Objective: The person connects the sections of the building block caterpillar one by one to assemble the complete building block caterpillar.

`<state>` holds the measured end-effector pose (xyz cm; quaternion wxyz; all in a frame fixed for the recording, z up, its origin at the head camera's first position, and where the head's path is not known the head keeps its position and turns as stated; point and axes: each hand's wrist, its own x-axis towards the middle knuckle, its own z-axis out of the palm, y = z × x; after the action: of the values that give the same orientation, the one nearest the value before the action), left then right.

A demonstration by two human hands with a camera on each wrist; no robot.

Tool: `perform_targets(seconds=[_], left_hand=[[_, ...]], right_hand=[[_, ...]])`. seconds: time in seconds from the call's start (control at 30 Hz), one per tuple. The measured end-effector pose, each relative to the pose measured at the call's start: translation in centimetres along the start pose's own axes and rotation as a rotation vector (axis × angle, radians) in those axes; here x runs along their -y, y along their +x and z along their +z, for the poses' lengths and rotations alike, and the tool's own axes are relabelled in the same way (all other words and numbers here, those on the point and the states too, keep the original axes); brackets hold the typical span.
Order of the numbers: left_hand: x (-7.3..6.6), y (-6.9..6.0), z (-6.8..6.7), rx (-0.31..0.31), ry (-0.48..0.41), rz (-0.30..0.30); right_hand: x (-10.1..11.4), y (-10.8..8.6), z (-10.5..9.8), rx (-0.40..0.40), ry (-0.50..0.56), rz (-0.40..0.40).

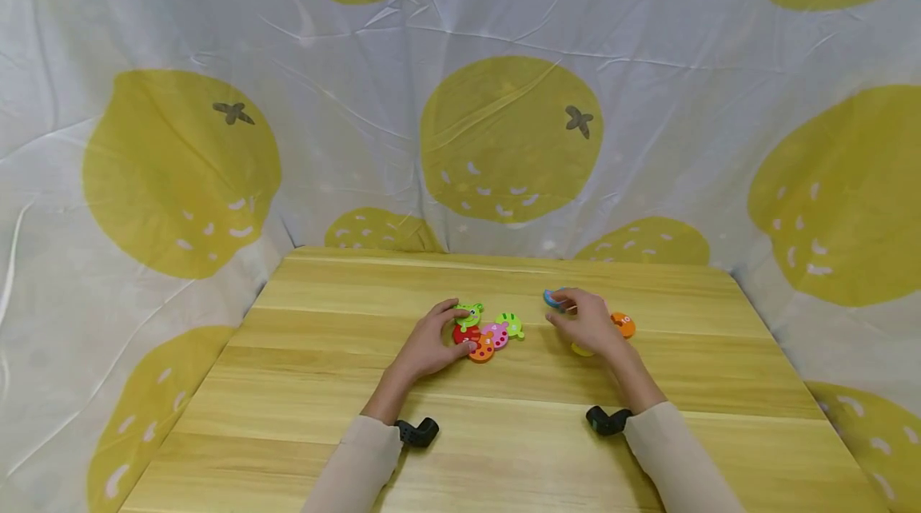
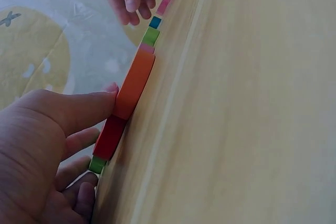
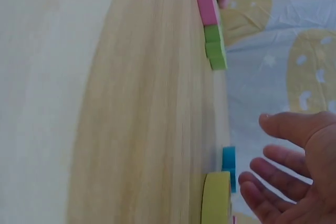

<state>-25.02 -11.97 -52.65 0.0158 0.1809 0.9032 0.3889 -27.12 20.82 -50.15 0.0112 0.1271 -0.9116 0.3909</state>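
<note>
Flat coloured pieces (image 1: 496, 329) lie on the wooden counter (image 1: 504, 449) in front of me, one joined cluster by my left grip (image 1: 430, 343) and some more around my right grip (image 1: 586, 323). My left grip is loosely spread, the thumb well apart from the fingers; the thumb tip rests at the edge of an orange spotted piece (image 1: 481, 350), while the fingers reach over to the green face piece (image 1: 471, 315), and I cannot tell how firmly they touch it. My right grip is spread too, with the fingers gently bent and nothing pinched, just beside a blue piece (image 1: 552, 299) that lies on the counter. The cluster runs from the face piece, which has a painted eye, through a red piece (image 1: 464, 335) and the orange spotted one to a pink piece (image 1: 495, 336) with red dots and a green striped piece (image 1: 509, 325). Partly hidden by my right grip are a yellow piece (image 3: 216, 199) and a plain orange piece (image 1: 623, 326). That last one bears white figures that look like 10; the small white marks on the cluster are too tiny for me to read surely.
</note>
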Motion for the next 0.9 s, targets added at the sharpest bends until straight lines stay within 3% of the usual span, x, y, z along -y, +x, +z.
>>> perform_targets(seconds=[0.3, 0.63, 0.9], left_hand=[[0.0, -0.1, 0.1, -0.009, -0.003, -0.008], [0.2, 0.1, 0.1, 0.000, 0.008, 0.009], [0.2, 0.0, 0.1, 0.032, 0.020, 0.029]], right_hand=[[-0.4, 0.5, -1.0, -0.020, -0.072, 0.136], [-0.5, 2.2, 0.1, -0.033, -0.175, 0.187], [-0.4, 2.5, 0.4, -0.047, -0.168, 0.199]])
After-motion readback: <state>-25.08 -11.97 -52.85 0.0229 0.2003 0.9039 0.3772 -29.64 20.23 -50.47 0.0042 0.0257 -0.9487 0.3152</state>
